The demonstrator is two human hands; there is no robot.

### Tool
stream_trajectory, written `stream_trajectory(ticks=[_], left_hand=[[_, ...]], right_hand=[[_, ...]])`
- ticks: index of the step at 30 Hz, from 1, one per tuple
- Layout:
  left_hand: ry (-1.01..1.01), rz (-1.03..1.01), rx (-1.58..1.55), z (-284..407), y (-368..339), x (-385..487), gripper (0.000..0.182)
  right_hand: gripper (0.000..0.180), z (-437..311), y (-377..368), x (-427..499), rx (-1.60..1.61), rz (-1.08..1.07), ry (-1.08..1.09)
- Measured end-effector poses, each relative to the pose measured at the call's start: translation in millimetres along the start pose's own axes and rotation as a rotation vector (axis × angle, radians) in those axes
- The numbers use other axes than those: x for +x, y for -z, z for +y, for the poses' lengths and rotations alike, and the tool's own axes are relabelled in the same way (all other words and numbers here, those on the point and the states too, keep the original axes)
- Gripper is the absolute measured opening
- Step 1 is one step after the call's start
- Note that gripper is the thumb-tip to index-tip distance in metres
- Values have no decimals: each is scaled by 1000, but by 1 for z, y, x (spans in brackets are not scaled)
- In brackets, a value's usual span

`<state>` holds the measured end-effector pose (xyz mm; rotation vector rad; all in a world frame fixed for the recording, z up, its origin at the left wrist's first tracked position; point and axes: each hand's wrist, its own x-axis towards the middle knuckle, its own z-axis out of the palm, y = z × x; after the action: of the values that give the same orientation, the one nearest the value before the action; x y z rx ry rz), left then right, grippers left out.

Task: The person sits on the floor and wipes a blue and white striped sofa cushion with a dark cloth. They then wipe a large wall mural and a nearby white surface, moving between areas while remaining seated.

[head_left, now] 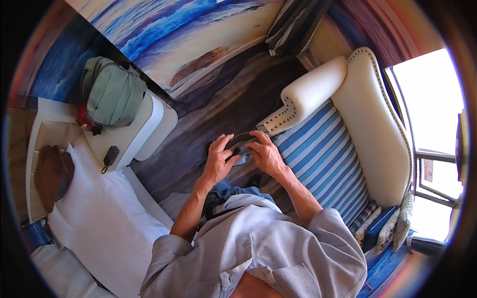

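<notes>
Both of my hands are raised in front of my waist, over the dark patterned floor. My left hand point(220, 160) pinches a small black item point(236, 151) between thumb and fingers; it is too small to name. In my right hand point(265, 153), the thumb and fingers close on a small blue-grey piece, perhaps cloth point(243, 156), which spans the gap between the hands. A thin dark line, perhaps a cord, runs between the raised index fingers. The fingers partly hide what they hold.
A cream sofa point(320, 85) with a blue-striped seat stands at the right, with several cushions point(384, 227). At the left are a bed with white bedding point(104, 212) and a white nightstand point(139, 130) bearing a green backpack point(115, 93) and a black power adapter point(111, 154).
</notes>
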<state>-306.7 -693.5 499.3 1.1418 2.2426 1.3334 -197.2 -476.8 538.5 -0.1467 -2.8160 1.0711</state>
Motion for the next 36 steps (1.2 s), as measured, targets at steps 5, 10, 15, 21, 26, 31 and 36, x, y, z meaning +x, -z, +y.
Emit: stream_trajectory(ticks=[5,10,15,21,26,31,36], left_hand=[[-12,54,28,-46,53,45,25],[-41,12,62,-71,79,101,25],[-88,-39,25,-82,78,159,23],[-135,-16,94,-85,89,246,17],[-126,20,176,-96,100,322,17],[0,18,102,-114,95,387,16],[22,-20,101,-150,89,443,20]], right_hand=[[27,-18,-8,80,-26,1,12],[26,-16,0,124,-12,-17,-46],[24,6,5,153,-11,100,-147],[25,53,9,220,92,256,-158],[24,98,18,298,183,364,-84],[27,146,21,357,234,377,-86],[24,180,18,402,262,421,-160]])
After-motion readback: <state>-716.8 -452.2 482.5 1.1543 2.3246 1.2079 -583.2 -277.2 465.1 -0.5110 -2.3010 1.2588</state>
